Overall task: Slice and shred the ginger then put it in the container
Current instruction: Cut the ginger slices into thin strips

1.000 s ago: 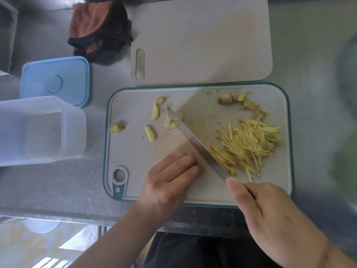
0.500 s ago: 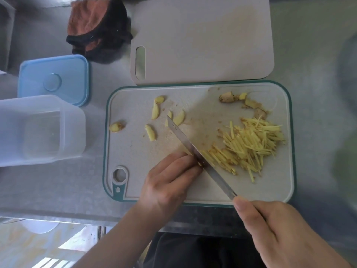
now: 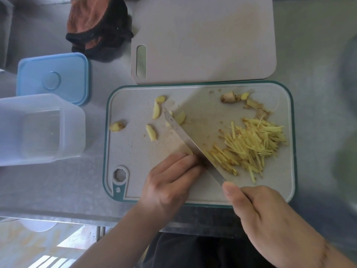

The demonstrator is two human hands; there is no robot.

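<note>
Half second on, knife (image 3: 193, 146) pushed forward again, right hand (image 3: 270, 217) wrapped round handle; left hand (image 3: 170, 182) curled, fingertips pinning ginger at blade. Shred pile (image 3: 253, 146) grows on board (image 3: 135, 151); slices (image 3: 151, 132) wait; container (image 3: 38, 128) empty

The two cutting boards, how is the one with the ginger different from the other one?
The green-rimmed cutting board carries ginger shreds, slices and scraps, while the plain cutting board behind it carries nothing. The green-rimmed one has a coloured border and a round hole in a corner tab; the plain one has no border and a long slot handle. The green-rimmed board lies nearer the person; the plain board lies farther away. Both are pale, rounded rectangles lying flat on the counter.
</note>
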